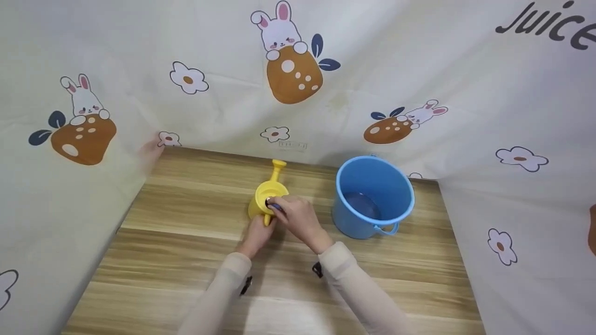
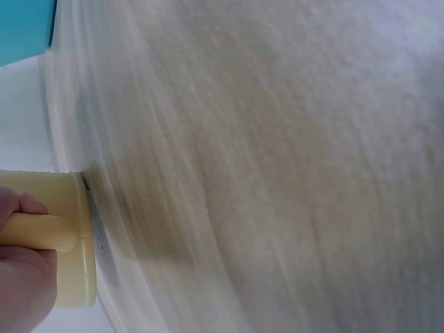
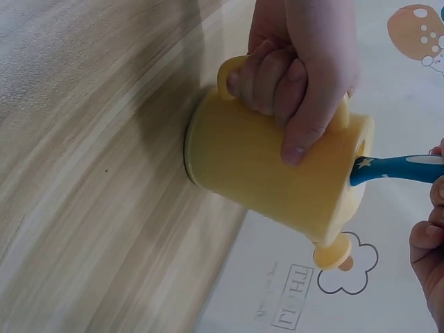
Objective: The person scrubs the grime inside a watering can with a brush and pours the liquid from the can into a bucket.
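A yellow toy watering can (image 1: 271, 187) stands on the wooden surface, its spout towards the back. My left hand (image 1: 260, 235) grips it by the handle; in the right wrist view, the fingers curl through the handle and the thumb lies along the can's side. Over the can's top, my right hand (image 1: 301, 219) pinches a slim blue handle with a white star (image 3: 395, 168). The lower end of this blue-handled thing goes into the can's top opening and is hidden, so its kind cannot be told.
A blue bucket (image 1: 347, 222) with its handle hanging at the front stands to the right of the watering can. Behind and on both sides hangs a pale cloth (image 1: 223, 111) printed with rabbits and flowers, bordering the wooden surface (image 1: 186, 260).
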A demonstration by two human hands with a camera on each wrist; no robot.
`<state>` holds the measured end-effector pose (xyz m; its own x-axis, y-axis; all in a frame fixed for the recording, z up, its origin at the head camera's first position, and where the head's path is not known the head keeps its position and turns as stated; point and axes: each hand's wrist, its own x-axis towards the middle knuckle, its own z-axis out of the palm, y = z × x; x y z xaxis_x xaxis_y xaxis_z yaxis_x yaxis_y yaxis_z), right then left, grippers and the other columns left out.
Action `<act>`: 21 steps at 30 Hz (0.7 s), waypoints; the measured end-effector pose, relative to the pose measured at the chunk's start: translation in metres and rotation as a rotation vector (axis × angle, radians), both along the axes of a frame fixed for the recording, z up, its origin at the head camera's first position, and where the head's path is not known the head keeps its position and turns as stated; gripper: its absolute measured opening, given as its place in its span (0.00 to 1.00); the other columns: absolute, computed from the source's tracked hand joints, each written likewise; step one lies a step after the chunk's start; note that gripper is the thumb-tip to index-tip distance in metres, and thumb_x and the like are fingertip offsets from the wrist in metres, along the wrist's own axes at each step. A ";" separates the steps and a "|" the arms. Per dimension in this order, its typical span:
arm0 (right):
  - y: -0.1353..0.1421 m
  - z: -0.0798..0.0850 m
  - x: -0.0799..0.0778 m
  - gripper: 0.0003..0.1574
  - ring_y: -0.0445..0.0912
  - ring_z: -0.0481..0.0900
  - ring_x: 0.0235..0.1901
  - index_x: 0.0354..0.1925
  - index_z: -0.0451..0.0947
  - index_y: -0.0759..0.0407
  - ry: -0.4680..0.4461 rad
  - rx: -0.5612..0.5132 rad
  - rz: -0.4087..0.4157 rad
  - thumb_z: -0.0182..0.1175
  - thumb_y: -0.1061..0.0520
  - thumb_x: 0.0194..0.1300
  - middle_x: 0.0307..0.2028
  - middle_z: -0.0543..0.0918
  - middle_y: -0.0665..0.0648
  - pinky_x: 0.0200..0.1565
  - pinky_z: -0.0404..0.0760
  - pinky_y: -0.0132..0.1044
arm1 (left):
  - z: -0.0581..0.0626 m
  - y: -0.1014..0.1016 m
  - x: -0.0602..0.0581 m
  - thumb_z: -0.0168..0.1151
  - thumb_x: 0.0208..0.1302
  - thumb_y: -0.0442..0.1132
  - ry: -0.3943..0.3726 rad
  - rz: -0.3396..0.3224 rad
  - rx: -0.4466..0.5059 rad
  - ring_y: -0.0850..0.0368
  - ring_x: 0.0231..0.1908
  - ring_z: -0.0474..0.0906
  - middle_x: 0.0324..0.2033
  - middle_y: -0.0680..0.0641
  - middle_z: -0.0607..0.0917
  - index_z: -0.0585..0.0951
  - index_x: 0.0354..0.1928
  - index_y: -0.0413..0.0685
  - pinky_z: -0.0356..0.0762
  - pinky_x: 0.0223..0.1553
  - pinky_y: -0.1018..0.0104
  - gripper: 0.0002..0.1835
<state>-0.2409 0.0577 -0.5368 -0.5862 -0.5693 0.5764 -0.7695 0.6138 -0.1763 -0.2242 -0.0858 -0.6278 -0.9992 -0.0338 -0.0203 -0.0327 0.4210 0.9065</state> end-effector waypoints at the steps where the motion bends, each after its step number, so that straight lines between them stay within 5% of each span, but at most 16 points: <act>1: 0.000 -0.001 0.000 0.07 0.42 0.84 0.31 0.42 0.82 0.50 0.003 0.001 0.000 0.62 0.51 0.69 0.32 0.87 0.48 0.36 0.83 0.36 | 0.000 0.000 0.000 0.57 0.71 0.39 0.003 0.002 0.003 0.59 0.28 0.70 0.24 0.53 0.74 0.81 0.51 0.36 0.73 0.36 0.63 0.14; 10: 0.002 -0.009 -0.008 0.06 0.42 0.86 0.34 0.42 0.82 0.50 -0.014 -0.044 -0.019 0.62 0.51 0.69 0.35 0.88 0.48 0.38 0.84 0.35 | 0.001 0.002 0.000 0.58 0.68 0.38 0.043 -0.005 -0.051 0.59 0.24 0.67 0.19 0.55 0.68 0.80 0.31 0.39 0.69 0.29 0.63 0.10; 21: 0.002 -0.019 -0.014 0.12 0.45 0.86 0.30 0.42 0.81 0.51 -0.113 -0.052 -0.110 0.57 0.46 0.73 0.33 0.88 0.50 0.35 0.84 0.39 | 0.000 0.002 -0.001 0.57 0.67 0.38 -0.008 -0.005 -0.038 0.60 0.19 0.65 0.15 0.56 0.65 0.68 0.20 0.51 0.66 0.26 0.66 0.16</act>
<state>-0.2551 0.0600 -0.5557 -0.7062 -0.4691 0.5303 -0.6715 0.6810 -0.2919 -0.2250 -0.0839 -0.6279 -0.9992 -0.0300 -0.0274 -0.0381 0.4549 0.8897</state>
